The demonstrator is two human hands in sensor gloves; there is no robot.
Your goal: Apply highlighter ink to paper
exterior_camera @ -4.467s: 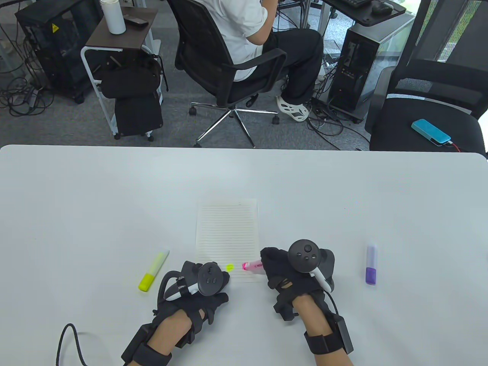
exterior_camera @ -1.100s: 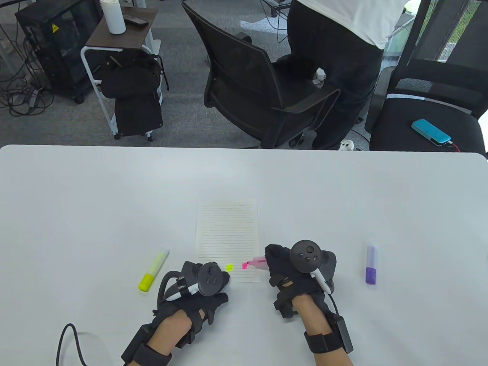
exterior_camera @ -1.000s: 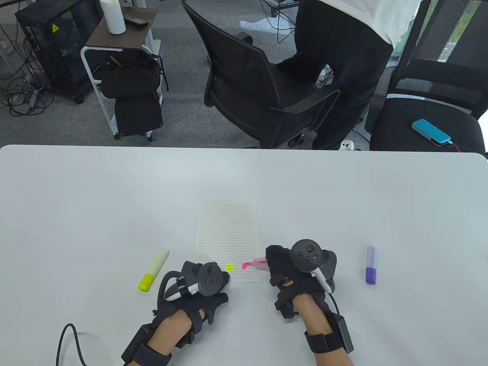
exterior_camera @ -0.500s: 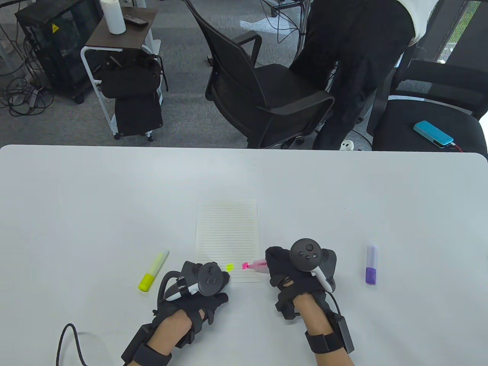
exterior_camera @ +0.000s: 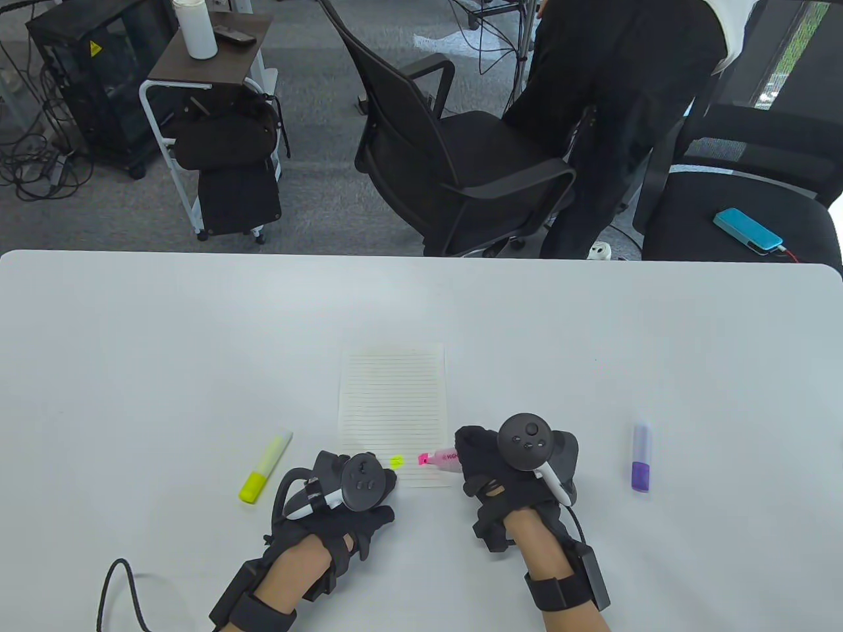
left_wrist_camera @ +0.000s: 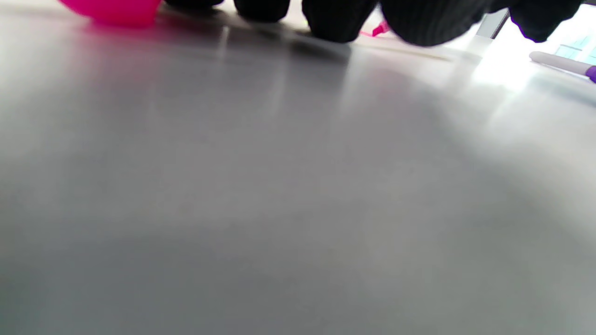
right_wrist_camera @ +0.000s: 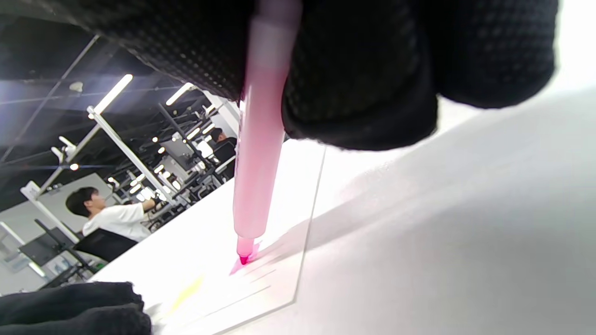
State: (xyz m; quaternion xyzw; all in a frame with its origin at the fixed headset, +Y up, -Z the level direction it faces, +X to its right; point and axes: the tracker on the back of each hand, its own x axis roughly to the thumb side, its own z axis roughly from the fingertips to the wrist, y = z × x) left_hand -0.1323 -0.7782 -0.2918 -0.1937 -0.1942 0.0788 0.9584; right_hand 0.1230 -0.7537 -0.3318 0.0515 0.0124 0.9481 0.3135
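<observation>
A lined sheet of paper (exterior_camera: 391,401) lies on the white table (exterior_camera: 132,342). My right hand (exterior_camera: 490,461) grips an uncapped pink highlighter (exterior_camera: 442,457); in the right wrist view the pink highlighter (right_wrist_camera: 257,153) stands with its tip on a pink mark (right_wrist_camera: 244,261) near the paper's (right_wrist_camera: 279,218) lower edge. A yellow-green mark (exterior_camera: 396,462) sits just left of the pink one. My left hand (exterior_camera: 352,487) rests fingers down on the paper's lower left corner. A pink cap (left_wrist_camera: 111,10) shows by the left fingers (left_wrist_camera: 337,18), whether held I cannot tell.
A yellow highlighter (exterior_camera: 265,467) lies left of my left hand. A purple highlighter (exterior_camera: 641,457) lies right of my right hand. Beyond the table's far edge are office chairs (exterior_camera: 454,158) and a standing person (exterior_camera: 625,99).
Both hands have stayed in place with the pink tip on the paper; the pink mark has grown a little. Behind the table the person stood up and moved right.
</observation>
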